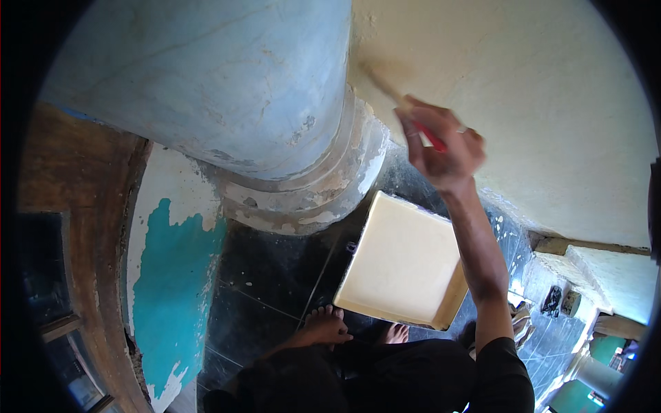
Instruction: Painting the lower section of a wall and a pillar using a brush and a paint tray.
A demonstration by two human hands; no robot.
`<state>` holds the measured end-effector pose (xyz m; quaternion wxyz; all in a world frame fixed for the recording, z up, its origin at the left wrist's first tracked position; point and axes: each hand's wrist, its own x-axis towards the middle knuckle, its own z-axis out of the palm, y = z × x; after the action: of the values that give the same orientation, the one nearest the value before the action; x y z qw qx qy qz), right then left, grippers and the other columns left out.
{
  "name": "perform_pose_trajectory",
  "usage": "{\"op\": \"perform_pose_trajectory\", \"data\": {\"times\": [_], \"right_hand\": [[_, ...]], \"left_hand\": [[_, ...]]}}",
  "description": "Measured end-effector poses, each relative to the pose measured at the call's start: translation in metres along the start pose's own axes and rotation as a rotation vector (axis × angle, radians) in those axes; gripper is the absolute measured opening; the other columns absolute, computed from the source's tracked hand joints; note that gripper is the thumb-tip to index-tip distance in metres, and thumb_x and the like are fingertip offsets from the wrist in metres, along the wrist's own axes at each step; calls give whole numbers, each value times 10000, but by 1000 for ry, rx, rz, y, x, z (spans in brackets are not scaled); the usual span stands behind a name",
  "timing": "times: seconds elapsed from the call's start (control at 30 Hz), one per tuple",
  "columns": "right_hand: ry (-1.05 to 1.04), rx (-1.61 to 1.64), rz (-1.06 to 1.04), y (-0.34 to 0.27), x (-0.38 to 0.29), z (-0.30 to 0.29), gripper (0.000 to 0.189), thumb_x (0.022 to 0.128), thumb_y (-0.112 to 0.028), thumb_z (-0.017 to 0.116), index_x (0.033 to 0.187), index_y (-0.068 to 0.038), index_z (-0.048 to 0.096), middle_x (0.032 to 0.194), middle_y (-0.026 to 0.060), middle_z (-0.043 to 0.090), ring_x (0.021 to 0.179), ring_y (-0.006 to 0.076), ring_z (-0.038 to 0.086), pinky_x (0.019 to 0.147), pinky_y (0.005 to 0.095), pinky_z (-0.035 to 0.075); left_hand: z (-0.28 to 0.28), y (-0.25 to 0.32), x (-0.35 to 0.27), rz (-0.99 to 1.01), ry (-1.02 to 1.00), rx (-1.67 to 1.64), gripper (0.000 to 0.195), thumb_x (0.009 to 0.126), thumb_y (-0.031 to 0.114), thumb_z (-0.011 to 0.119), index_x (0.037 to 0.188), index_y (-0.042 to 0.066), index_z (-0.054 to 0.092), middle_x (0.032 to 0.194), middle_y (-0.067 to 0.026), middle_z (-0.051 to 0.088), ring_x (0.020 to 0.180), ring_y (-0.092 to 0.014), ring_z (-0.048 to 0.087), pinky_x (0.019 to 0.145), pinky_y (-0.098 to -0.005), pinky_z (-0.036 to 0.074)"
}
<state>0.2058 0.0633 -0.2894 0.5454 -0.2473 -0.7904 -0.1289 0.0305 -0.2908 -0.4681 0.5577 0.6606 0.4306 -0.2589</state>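
Note:
My right hand [446,142] grips a paintbrush with a red handle [429,135]. The brush head is blurred and meets the cream wall [526,118] close to a round column [222,88], with a darker wet-looking patch around it. Below my forearm, a square tray of cream paint [403,258] stands on the dark floor; my arm covers part of its right side. My left hand is out of view.
The column's moulded base [304,206] is chipped. To the left are a turquoise, peeling wall section [175,289] and a wooden frame [98,248] with glass panes. My bare feet [328,325] stand beside the tray on dark tiles [268,273]. A ledge [609,273] projects at right.

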Motion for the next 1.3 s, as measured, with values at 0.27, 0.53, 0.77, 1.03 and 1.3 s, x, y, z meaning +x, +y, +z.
{"op": "perform_pose_trajectory", "data": {"times": [0.27,0.53,0.77,1.03,1.3], "right_hand": [[-217,-3,35,17,15,23,244,808,-85,813,1023,-102,699,962,55,762,726,143,739,605,227,566],[300,177,-42,31,64,-19,260,810,-142,827,1027,-66,707,912,73,759,755,174,749,619,242,615],[-99,58,238,21,22,3,161,836,-137,781,976,-153,702,891,51,741,605,208,681,534,310,537],[302,116,93,7,34,-82,298,783,-24,831,1031,26,674,944,159,749,849,222,751,715,282,629],[123,189,1266,-81,-131,-194,237,853,-41,780,1035,1,634,862,73,694,732,126,687,666,259,577]], "left_hand": [[1,-1,6,-29,-37,33,449,893,641,554,951,244,756,1343,-211,480,1269,-422,410,1027,-558,346],[-2,2,2,-14,-33,20,439,905,595,564,934,201,756,1360,-209,481,1277,-420,418,1041,-579,344],[1,5,8,-40,-36,11,438,902,601,568,881,210,764,1325,-194,492,1274,-414,406,1038,-570,337],[0,5,4,-3,1,24,428,909,586,573,876,209,773,1305,-182,487,1253,-403,409,1039,-567,339],[4,5,7,-30,-82,-17,435,915,579,582,925,185,766,1296,-219,446,1226,-442,404,1027,-564,360]]}}
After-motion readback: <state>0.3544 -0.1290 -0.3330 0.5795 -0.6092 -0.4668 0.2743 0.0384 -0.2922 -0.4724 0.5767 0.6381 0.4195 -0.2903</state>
